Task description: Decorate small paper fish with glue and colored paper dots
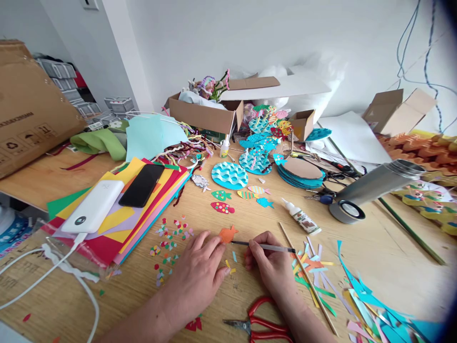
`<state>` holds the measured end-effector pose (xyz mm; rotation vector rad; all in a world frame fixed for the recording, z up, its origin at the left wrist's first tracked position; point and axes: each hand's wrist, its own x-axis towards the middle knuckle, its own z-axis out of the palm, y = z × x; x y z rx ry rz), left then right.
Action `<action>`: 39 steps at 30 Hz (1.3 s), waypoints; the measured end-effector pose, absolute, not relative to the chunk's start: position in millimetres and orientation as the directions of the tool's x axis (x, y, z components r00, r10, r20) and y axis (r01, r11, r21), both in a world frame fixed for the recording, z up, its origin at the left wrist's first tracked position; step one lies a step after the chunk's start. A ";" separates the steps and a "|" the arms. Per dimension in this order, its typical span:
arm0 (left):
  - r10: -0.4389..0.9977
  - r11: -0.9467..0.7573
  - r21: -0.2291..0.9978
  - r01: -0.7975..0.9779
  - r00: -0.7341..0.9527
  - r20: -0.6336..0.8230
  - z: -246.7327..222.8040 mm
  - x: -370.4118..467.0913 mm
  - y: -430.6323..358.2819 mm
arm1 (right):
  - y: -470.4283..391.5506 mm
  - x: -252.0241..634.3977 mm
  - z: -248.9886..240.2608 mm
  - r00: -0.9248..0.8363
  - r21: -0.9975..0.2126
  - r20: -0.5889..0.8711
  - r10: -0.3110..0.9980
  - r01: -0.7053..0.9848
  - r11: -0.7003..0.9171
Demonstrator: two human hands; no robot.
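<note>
Now, the left hand point(200, 267) lies palm down with its fingers loosely spread, fingertips on the orange fish point(229, 234), which sits flat on the bench point(360, 247) between the two hands. The right hand point(269, 261) is closed around a pen point(273, 247), point aimed at the fish's lower edge. A light hold, this: should those fingertips ease off, the paper could well swivel and the pen skid. The pen's tail reaches the stick point(307, 276), so a wide swing might set that rolling into the strips point(371, 295).

Close below, the scissors point(246, 326) lie beside the right forearm; an elbow pulled back could drag them. Over on the left, the dots point(167, 245) are loose, and one sweep of the left hand would scatter them. Further out, the glue point(302, 218) is on its side, and a leak looks possible if its nozzle is uncapped; I can't tell.

As for what's masked: the fingertips cover part of the fish's left side, and whether the pen point touches paper is too fine to call. The scissors' handles run off the bottom edge, and the big carton point(35, 114) is cut off at far left.
</note>
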<state>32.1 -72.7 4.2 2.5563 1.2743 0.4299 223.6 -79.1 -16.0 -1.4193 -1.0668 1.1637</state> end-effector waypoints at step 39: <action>0.811 -0.570 0.371 0.733 0.573 0.115 6.1 31.7 -72.5 | -79.0 222.3 -14.3 0.215 -0.991 -0.126 0.968 0.020 -0.133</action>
